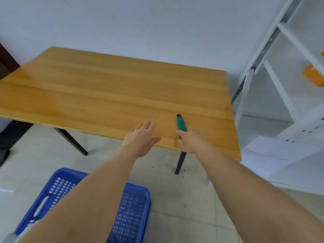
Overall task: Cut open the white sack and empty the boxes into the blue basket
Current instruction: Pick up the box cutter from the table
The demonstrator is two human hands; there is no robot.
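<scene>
Blue basket (133, 211) nearest the camera, on the tiled floor (175, 199) at lower left – perforated plastic walls, a handle slot in its left side. Both forearms cross above it, so most of its inside is hidden; contents cannot be told.

Left hand (142, 137) reaches over the near edge of the wooden table (105, 92), palm down, fingers straight and together, thumb spread to the right. It holds nothing. Whether the palm touches the tabletop cannot be told.

Right hand (191, 142) just beside it, also at the near edge. Its fingers are at the near end of a green utility knife (181, 124) – thumb on the left of the handle, other fingers hidden beyond the back of the hand, so a firm grip cannot be confirmed. The knife lies lengthwise away from the person, black tip pointing to the far side, near the table's right front corner.

Table on black legs (180, 162), against a white wall (157, 23).

Right of the table: white metal shelving (287, 42) with an orange object (313, 75) on one shelf.
</scene>
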